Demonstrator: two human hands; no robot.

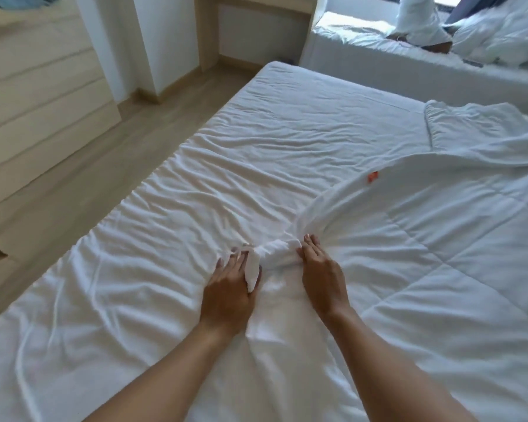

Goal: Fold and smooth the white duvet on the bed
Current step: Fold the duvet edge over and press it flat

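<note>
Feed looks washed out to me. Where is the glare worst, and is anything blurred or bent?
Head view: glare blows out the bunched duvet between the left hand and right hand; the second bed by the window is overexposed and smeared; wide-angle distortion curves the drawer unit and bed edges.

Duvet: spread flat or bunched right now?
Bunched: the duvet gathers into a twist between the left hand and right hand.
</note>
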